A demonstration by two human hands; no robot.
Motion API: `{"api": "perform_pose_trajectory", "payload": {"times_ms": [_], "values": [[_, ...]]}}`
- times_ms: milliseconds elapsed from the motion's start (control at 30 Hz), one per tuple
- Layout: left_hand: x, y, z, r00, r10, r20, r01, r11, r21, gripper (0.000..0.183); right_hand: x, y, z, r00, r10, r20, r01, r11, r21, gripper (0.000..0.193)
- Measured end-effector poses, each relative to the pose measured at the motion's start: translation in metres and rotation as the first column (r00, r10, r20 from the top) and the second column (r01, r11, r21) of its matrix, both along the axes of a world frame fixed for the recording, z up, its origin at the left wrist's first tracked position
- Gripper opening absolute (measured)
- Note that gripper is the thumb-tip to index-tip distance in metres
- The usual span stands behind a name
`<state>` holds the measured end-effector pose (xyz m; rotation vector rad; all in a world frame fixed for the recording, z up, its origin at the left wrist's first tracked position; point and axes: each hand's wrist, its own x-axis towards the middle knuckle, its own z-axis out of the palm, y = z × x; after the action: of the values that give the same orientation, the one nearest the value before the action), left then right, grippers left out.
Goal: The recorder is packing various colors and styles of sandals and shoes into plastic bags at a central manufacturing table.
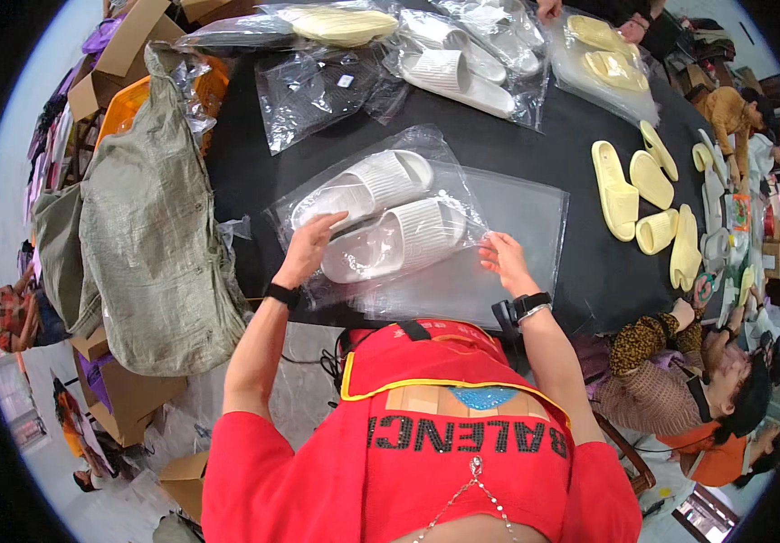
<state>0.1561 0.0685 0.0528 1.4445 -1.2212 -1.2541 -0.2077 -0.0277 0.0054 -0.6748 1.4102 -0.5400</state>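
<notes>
A pair of white slide slippers [396, 236] with ribbed straps lies side by side in a clear plastic bag [459, 177] on the black table in front of me. My left hand [311, 246] rests at the bag's left end, with its fingers stretched out against the heel parts of the slippers. At the opposite end, my right hand [504, 261] pinches the edge of the bag between thumb and fingers. Beneath the bagged pair lies a flat stack of clear plastic bags [535, 217].
Loose yellow slippers [618, 192] lie on the table [580, 290] to the right. Bagged white slippers [456, 72] and bagged yellow ones [609, 59] are along the far side. A greenish woven sack [155, 226] slumps at the left by an orange crate [125, 110]. Co-workers sit at the right.
</notes>
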Motion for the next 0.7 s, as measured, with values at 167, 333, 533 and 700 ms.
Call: {"api": "perform_pose_trajectory", "payload": {"times_ms": [167, 333, 533, 700], "values": [[-0.038, -0.046, -0.023, 0.575, -0.032, 0.817, 0.352, 0.912, -0.212, 0.036, 0.003, 0.0, -0.006, 0.999, -0.038, 0.034, 0.039, 0.999, -0.019, 0.02], [-0.067, -0.065, -0.05, 0.667, -0.006, 0.745, 0.32, 0.905, -0.279, 0.025, -0.006, 0.01, 0.017, 0.998, -0.048, 0.039, 0.052, 0.995, -0.085, 0.019], [-0.115, -0.077, -0.028, 0.642, -0.133, 0.755, 0.515, 0.805, -0.296, 0.029, -0.058, 0.047, 0.028, 0.983, -0.166, 0.081, 0.174, 0.98, -0.101, 0.016], [-0.146, -0.068, -0.066, 0.621, -0.22, 0.752, 0.613, 0.735, -0.291, 0.027, -0.084, 0.09, 0.014, 0.916, -0.388, 0.106, 0.401, 0.902, -0.162, 0.011]]}}
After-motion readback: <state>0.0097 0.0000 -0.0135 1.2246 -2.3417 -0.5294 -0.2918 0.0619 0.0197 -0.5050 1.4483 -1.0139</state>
